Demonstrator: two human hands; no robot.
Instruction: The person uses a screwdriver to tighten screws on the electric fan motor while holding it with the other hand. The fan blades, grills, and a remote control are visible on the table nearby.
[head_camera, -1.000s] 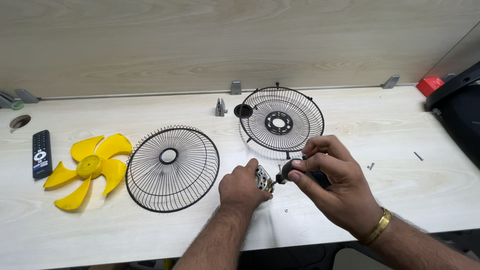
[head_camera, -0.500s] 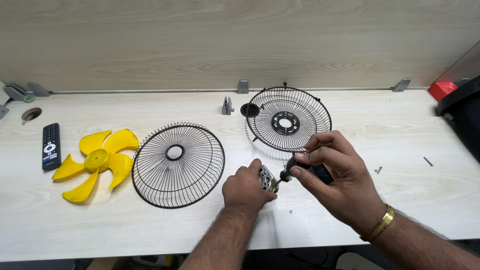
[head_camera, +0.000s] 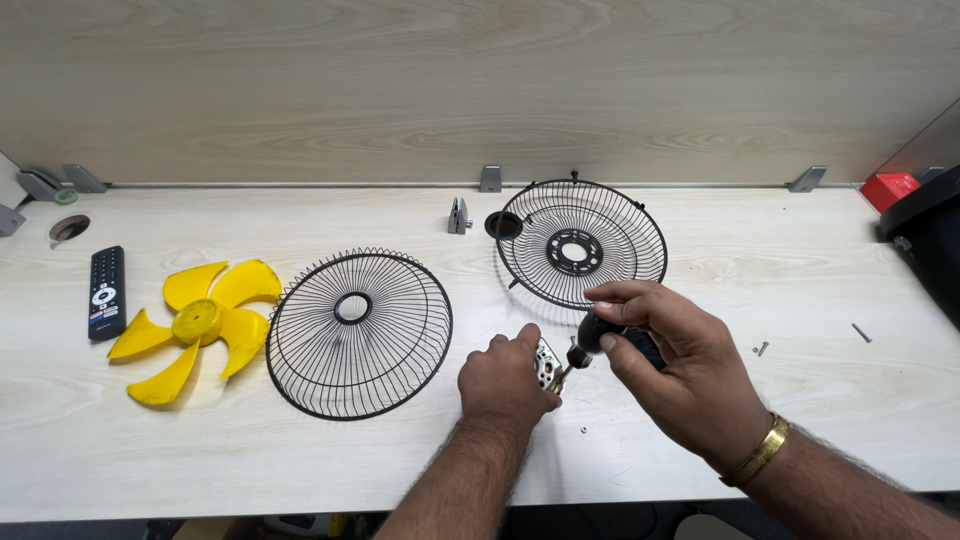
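My left hand (head_camera: 503, 382) grips a small metal motor part (head_camera: 548, 364) just above the pale wooden table (head_camera: 700, 440). My right hand (head_camera: 678, 370) is closed on a black-handled screwdriver (head_camera: 590, 335) whose tip meets that part. A round black front fan grille (head_camera: 358, 333) lies flat to the left of my hands. Behind them, the black rear fan grille (head_camera: 582, 243) with a ringed centre rests tilted. A yellow fan blade (head_camera: 196, 324) lies further left.
A black remote control (head_camera: 106, 292) lies at the far left near a round cable hole (head_camera: 68, 228). Loose screws (head_camera: 762, 348) sit to the right of my hands. A small grey bracket (head_camera: 458, 216) and a black cap (head_camera: 503, 225) stand behind. A dark object (head_camera: 930, 235) occupies the right edge.
The view has shifted slightly. My hands stay together on the motor part and screwdriver, with little other movement.
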